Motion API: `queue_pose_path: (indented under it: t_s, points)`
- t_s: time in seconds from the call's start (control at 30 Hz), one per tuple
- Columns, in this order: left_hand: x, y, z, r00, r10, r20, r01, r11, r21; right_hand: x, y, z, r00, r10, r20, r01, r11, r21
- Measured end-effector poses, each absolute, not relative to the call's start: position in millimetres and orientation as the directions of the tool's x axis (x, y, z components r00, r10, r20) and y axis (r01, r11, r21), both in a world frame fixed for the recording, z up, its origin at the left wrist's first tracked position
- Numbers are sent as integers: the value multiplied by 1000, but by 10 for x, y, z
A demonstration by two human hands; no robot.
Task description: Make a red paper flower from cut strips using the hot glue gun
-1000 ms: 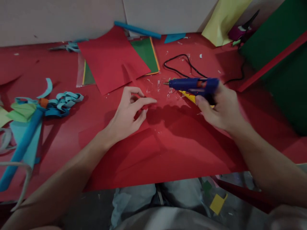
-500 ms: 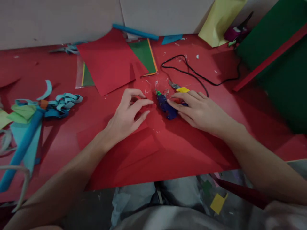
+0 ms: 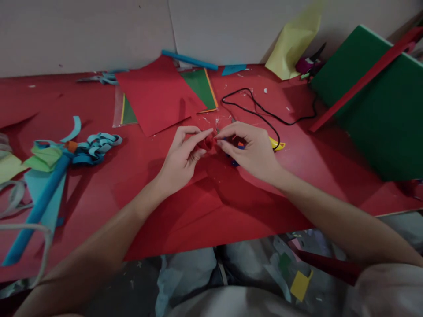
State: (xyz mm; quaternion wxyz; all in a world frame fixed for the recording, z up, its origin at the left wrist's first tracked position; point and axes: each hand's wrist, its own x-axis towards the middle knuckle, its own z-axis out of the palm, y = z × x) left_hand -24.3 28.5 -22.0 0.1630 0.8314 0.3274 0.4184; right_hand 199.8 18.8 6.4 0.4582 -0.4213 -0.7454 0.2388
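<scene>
Both hands meet over the middle of the red table [image 3: 82, 193]. My left hand [image 3: 183, 156] and my right hand [image 3: 253, 152] pinch a small crumpled red paper piece [image 3: 209, 142] between their fingertips. The blue glue gun [image 3: 235, 154] lies on the table under my right hand, mostly hidden by the fingers. Its black cord [image 3: 261, 110] loops away toward the back right. A yellow-handled tool [image 3: 276, 144] lies just right of my right hand.
A red paper sheet [image 3: 158, 94] lies over a green sheet [image 3: 200, 86] behind the hands. Blue paper strips [image 3: 95, 145] and a blue rolled tube [image 3: 36, 211] lie at the left. A green board [image 3: 376, 101] leans at the right, yellow paper [image 3: 291, 44] at the back.
My right hand lowered the glue gun onto the table, let go of it, and moved left to join my left hand on the small red paper piece.
</scene>
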Motion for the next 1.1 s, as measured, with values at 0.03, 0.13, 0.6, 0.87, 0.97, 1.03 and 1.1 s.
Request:
queue_pose_path:
  t_s: [0.03,0.13,0.6,0.87,0.97,1.03,1.1]
  points:
    - [-240,283,-238,440,685,581,389,-728,564,1980,177,60,-217,849,482,391,528,-754]
    - [-231,271,-271,422,713,560,341,-697,630,1941,122,44,-214,851,479,356,525,-774]
    - [-122,201,-147,273,867,416,99,-455,885,1885,57,-64,-113,861,496,274,507,-817]
    - [-67,168,-122,196,932,305,44,-319,947,1842,-38,-23,-82,858,508,311,506,-805]
    - [-53,163,-144,169,937,307,13,-313,950,1850,-63,20,-109,817,567,362,564,-743]
    - [-47,159,-159,144,941,307,-19,-308,951,1860,-67,22,-134,802,583,406,581,-706]
    - [-44,153,-171,122,946,299,-25,-298,954,1870,-65,7,-157,799,581,443,583,-682]
